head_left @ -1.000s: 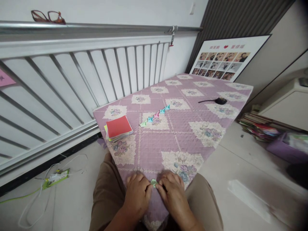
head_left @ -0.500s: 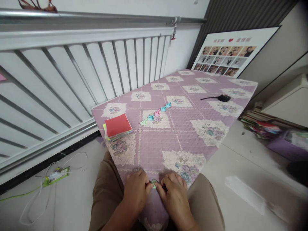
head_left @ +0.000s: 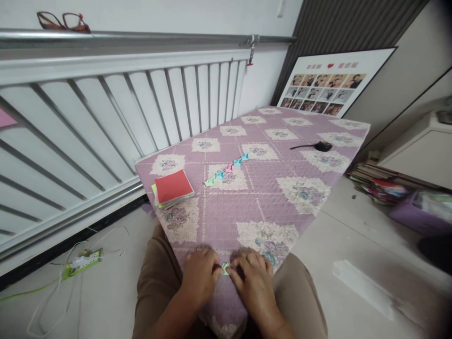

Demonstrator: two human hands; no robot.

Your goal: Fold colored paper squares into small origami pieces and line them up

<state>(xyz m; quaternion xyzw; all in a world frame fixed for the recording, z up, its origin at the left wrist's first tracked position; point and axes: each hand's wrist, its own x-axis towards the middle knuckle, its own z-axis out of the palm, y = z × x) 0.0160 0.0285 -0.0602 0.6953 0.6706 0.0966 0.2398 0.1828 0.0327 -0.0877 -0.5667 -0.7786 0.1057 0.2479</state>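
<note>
Close to the near edge of the cloth-covered table (head_left: 233, 216), a small piece of folded light-green paper (head_left: 225, 268) sits between my two hands. My left hand (head_left: 202, 273) pinches its left side with thumb and curled fingers. On the other side my right hand (head_left: 254, 278) grips it the same way, thumb pointing inward. Further up lies a diagonal row of small folded paper pieces (head_left: 229, 168) in green, blue and pink. A stack of coloured paper (head_left: 173, 186), red sheet on top, rests at the left of the table.
A black corded object (head_left: 322, 146) lies on the right side of the table. Along the left wall runs a white radiator (head_left: 148, 103), with glasses (head_left: 63, 21) on the pipe above. A power strip (head_left: 83, 263) and cables are on the floor at left.
The camera view has tilted slightly, so the scene sits a little lower and further left. Both hands keep their hold on the green paper, with only slight finger movement.
</note>
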